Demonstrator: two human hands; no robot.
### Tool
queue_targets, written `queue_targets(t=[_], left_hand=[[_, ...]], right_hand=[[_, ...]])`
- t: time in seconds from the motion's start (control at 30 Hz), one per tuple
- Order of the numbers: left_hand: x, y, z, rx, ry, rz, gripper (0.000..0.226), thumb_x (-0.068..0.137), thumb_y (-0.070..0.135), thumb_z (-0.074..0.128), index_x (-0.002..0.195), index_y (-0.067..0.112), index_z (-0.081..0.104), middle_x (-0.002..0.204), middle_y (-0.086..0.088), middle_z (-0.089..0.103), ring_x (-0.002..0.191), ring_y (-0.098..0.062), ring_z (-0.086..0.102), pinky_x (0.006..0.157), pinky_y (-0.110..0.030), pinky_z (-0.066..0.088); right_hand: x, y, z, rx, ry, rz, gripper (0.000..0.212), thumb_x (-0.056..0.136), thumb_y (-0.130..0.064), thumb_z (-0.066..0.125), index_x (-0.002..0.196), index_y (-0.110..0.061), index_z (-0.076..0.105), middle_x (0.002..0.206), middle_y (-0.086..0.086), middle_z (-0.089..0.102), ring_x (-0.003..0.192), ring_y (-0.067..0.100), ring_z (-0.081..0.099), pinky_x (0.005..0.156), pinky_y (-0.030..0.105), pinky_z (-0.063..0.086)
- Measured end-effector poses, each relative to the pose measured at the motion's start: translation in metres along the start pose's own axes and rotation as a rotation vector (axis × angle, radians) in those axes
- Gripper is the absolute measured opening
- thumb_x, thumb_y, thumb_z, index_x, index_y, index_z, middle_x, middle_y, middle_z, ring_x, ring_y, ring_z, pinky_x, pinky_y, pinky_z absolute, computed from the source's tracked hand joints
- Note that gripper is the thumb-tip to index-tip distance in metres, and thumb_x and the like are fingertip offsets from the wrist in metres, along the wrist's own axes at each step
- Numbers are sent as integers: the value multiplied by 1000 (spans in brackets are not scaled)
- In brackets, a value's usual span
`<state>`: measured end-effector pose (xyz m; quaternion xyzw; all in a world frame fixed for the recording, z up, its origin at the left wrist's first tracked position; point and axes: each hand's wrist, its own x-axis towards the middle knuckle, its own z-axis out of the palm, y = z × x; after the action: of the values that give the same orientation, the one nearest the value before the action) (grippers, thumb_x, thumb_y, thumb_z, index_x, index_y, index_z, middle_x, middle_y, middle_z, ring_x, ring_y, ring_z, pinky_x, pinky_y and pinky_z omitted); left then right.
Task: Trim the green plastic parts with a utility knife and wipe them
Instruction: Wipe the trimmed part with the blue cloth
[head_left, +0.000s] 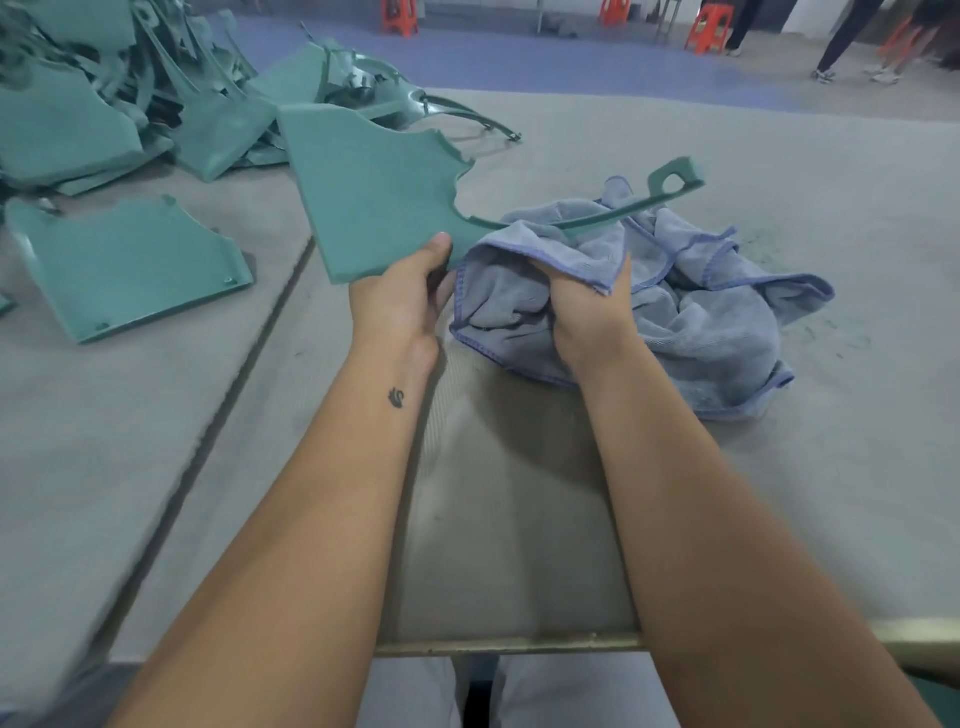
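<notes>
Your left hand (402, 296) grips the near corner of a green plastic panel (374, 197), thumb on top and fingers curled beneath, holding it tilted above the table (519, 493). Your right hand (584, 306) is bunched into a blue-grey microfibre cloth (675, 291), fingers curled around its folds; the cloth wraps the panel's thin curved arm, which ends in a looped tab (675, 179). The rest of the cloth lies heaped on the table just right of your hands. Another green panel (130, 265) lies flat to your left, and behind it sits a pile of green parts (104, 93). Orange stools (709, 28) stand on the far floor.
</notes>
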<state>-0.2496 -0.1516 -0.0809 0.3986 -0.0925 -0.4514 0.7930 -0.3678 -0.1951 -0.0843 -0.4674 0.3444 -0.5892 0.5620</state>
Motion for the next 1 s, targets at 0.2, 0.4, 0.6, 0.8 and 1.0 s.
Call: queue_targets(t=[0.2,0.4,0.6,0.8,1.0], left_hand=[[4,10,-11,59,77,73,17,82,-8,68,82,8,63,79,-3,69,63,-12,68,58,-22,55],[3,7,-12,67,75,75,14,83,-7,68,91,5,64,85,-5,69,67,-13,69,58,-21,55],[-7,-7,0,-37,-18,42,35,89,-8,60,123,-3,58,102,-8,67,80,-15,67,65,-22,58],[-13,-12,3,-14,-25,69,11,84,-10,64,89,0,66,81,-8,70,62,-13,68,55,-26,56],[-8,-4,-2,64,7,136,25,83,-12,65,107,-6,64,91,-12,69,68,-16,68,60,-25,56]], right_hand=[[6,-6,-21,-80,-18,-23,17,91,4,59,92,-13,60,89,0,65,78,2,66,72,21,54],[11,-7,-21,261,71,179,24,100,-17,50,120,-5,53,116,11,64,106,22,62,107,47,42],[11,3,-10,140,-22,220,24,100,-17,49,122,-10,54,100,1,65,71,0,64,65,15,52],[0,15,8,90,-202,-39,9,84,-2,70,92,-3,66,90,15,67,89,29,64,84,48,54],[-1,10,-1,38,-22,-61,31,84,11,65,113,9,56,111,25,63,103,34,63,96,51,50]])
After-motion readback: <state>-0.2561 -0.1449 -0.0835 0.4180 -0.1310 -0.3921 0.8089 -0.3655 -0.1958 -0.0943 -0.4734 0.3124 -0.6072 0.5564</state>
